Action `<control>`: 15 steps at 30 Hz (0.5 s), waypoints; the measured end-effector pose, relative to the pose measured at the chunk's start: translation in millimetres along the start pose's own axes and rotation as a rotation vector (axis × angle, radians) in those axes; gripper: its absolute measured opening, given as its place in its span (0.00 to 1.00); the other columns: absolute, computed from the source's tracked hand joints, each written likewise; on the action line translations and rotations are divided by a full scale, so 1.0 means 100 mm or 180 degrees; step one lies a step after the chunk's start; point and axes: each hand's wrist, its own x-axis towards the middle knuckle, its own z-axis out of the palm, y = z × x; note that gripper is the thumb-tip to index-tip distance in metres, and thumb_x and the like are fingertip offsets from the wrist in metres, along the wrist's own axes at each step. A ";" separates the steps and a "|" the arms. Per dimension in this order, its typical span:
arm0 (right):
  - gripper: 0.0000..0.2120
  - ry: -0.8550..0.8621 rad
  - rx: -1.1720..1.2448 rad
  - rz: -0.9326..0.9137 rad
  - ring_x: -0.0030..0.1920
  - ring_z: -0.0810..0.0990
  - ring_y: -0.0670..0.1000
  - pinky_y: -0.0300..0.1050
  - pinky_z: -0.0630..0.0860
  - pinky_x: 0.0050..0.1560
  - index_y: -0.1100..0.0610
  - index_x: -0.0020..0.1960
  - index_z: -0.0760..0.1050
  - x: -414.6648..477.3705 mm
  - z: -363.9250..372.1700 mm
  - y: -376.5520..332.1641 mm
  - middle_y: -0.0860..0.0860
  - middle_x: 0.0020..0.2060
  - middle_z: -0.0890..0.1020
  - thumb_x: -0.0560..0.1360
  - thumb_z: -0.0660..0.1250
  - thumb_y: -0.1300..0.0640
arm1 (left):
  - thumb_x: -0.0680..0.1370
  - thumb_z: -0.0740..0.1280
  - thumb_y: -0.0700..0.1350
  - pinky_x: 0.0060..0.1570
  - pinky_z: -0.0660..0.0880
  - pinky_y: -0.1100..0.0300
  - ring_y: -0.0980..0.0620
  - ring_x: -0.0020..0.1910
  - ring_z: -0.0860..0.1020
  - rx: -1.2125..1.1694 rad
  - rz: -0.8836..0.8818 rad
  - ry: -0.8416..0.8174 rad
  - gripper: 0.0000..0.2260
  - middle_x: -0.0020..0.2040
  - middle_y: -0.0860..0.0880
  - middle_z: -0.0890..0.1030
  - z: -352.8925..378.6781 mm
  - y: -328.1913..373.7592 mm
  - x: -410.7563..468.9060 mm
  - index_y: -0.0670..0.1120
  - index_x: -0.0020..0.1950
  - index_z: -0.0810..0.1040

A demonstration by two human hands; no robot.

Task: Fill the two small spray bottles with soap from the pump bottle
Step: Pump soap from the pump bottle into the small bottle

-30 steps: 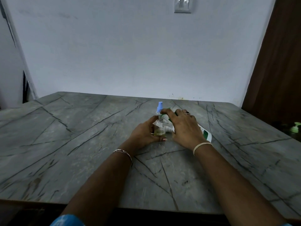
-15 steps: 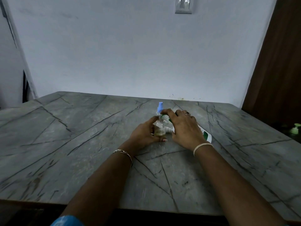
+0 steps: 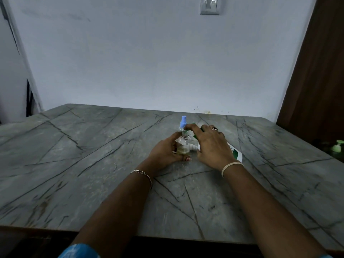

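Observation:
A small clear spray bottle (image 3: 183,146) stands uncapped at the table's middle, with yellowish soap in its lower part. My left hand (image 3: 165,152) grips it from the left. Just behind it stands a second small bottle with a blue spray cap (image 3: 183,122). My right hand (image 3: 212,146) lies over the white pump bottle (image 3: 236,153), which leans with its base to the right. The fingers curl round its green pump head (image 3: 195,126) above the open neck. A small white nozzle piece (image 3: 192,147) lies between my hands.
The grey veined stone table (image 3: 93,164) reaches to a white wall at the back. A dark wooden door (image 3: 316,81) stands at the right. Beyond the table's right edge is a green pump top (image 3: 337,146).

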 end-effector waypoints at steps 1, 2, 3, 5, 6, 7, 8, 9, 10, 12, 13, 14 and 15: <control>0.37 0.0016 -0.0003 -0.0007 0.58 0.73 0.57 0.54 0.71 0.56 0.42 0.72 0.57 0.00 0.00 -0.01 0.53 0.53 0.75 0.69 0.69 0.60 | 0.65 0.79 0.52 0.57 0.76 0.57 0.53 0.51 0.81 0.0015 -0.0005 0.0001 0.42 0.55 0.49 0.82 0.00 0.00 0.00 0.54 0.75 0.61; 0.37 0.0031 -0.0003 -0.0016 0.58 0.73 0.57 0.54 0.71 0.56 0.42 0.72 0.58 0.00 0.01 -0.01 0.53 0.53 0.75 0.69 0.69 0.60 | 0.65 0.79 0.52 0.57 0.76 0.57 0.53 0.52 0.81 0.0020 -0.0006 0.0003 0.42 0.56 0.49 0.82 0.00 0.00 0.00 0.54 0.75 0.61; 0.37 0.0046 -0.0003 -0.0023 0.58 0.73 0.57 0.54 0.71 0.56 0.42 0.72 0.57 0.00 0.01 -0.01 0.53 0.53 0.75 0.69 0.69 0.59 | 0.65 0.79 0.52 0.57 0.76 0.57 0.53 0.51 0.81 -0.0006 -0.0007 -0.0002 0.42 0.56 0.50 0.82 0.00 0.00 0.00 0.55 0.75 0.61; 0.38 0.0048 -0.0034 -0.0026 0.58 0.73 0.57 0.53 0.71 0.56 0.41 0.73 0.56 -0.01 0.01 0.00 0.53 0.53 0.75 0.70 0.69 0.59 | 0.65 0.79 0.51 0.57 0.76 0.58 0.54 0.51 0.81 -0.0058 0.0004 -0.0008 0.42 0.55 0.50 0.82 0.00 0.01 -0.01 0.55 0.74 0.62; 0.38 0.0027 -0.0062 -0.0021 0.58 0.72 0.57 0.53 0.71 0.57 0.41 0.74 0.55 -0.02 0.01 0.01 0.53 0.54 0.75 0.70 0.69 0.59 | 0.65 0.79 0.50 0.57 0.76 0.59 0.54 0.51 0.81 -0.0058 0.0011 -0.0006 0.42 0.54 0.51 0.82 -0.01 0.02 -0.02 0.55 0.74 0.62; 0.39 0.0002 -0.0089 -0.0014 0.59 0.72 0.57 0.53 0.71 0.57 0.40 0.74 0.54 -0.03 0.01 0.02 0.53 0.54 0.74 0.71 0.69 0.58 | 0.66 0.79 0.50 0.56 0.75 0.60 0.54 0.51 0.81 -0.0062 0.0008 -0.0007 0.42 0.54 0.51 0.82 -0.01 0.02 -0.03 0.55 0.74 0.62; 0.40 -0.0018 -0.0110 -0.0007 0.59 0.72 0.57 0.53 0.70 0.58 0.40 0.74 0.52 -0.03 0.01 0.02 0.53 0.55 0.74 0.71 0.69 0.58 | 0.66 0.79 0.50 0.56 0.75 0.61 0.54 0.51 0.81 -0.0071 0.0008 -0.0002 0.42 0.54 0.51 0.82 -0.01 0.04 -0.03 0.55 0.74 0.61; 0.40 -0.0022 -0.0121 -0.0006 0.59 0.72 0.56 0.53 0.70 0.58 0.40 0.75 0.52 -0.04 0.01 0.03 0.53 0.55 0.74 0.71 0.69 0.58 | 0.66 0.79 0.50 0.56 0.75 0.61 0.54 0.51 0.81 -0.0070 0.0002 0.0000 0.42 0.53 0.52 0.82 -0.01 0.03 -0.03 0.55 0.75 0.61; 0.40 -0.0021 -0.0123 -0.0009 0.59 0.72 0.56 0.53 0.70 0.58 0.39 0.75 0.52 -0.04 0.01 0.03 0.53 0.55 0.74 0.71 0.69 0.58 | 0.66 0.79 0.50 0.56 0.75 0.61 0.55 0.51 0.80 -0.0062 0.0004 -0.0006 0.42 0.53 0.52 0.81 -0.01 0.03 -0.03 0.54 0.75 0.61; 0.40 -0.0022 -0.0099 -0.0006 0.59 0.72 0.57 0.54 0.71 0.58 0.40 0.74 0.53 -0.04 0.01 0.02 0.53 0.54 0.74 0.70 0.70 0.57 | 0.65 0.79 0.51 0.58 0.76 0.58 0.55 0.51 0.81 -0.0073 0.0008 -0.0009 0.42 0.53 0.53 0.82 0.00 0.01 -0.02 0.54 0.74 0.62; 0.39 -0.0018 -0.0079 -0.0004 0.59 0.72 0.57 0.54 0.71 0.58 0.40 0.74 0.54 -0.03 0.01 0.02 0.53 0.54 0.75 0.70 0.70 0.57 | 0.65 0.80 0.51 0.58 0.76 0.56 0.55 0.51 0.81 -0.0100 0.0002 0.0001 0.42 0.54 0.52 0.82 0.01 0.00 -0.02 0.55 0.74 0.62; 0.39 -0.0008 -0.0069 -0.0001 0.59 0.72 0.57 0.54 0.71 0.58 0.41 0.73 0.55 -0.03 0.01 0.01 0.53 0.54 0.75 0.70 0.70 0.57 | 0.64 0.80 0.52 0.59 0.76 0.54 0.54 0.51 0.81 -0.0111 -0.0008 0.0004 0.42 0.55 0.51 0.83 0.01 -0.01 -0.01 0.55 0.74 0.62; 0.38 0.0007 -0.0062 -0.0002 0.59 0.72 0.57 0.54 0.71 0.57 0.41 0.73 0.56 -0.02 0.01 0.01 0.53 0.54 0.75 0.70 0.70 0.58 | 0.64 0.80 0.52 0.59 0.76 0.54 0.54 0.52 0.81 -0.0094 -0.0027 0.0010 0.43 0.56 0.50 0.82 0.01 -0.02 -0.01 0.55 0.74 0.62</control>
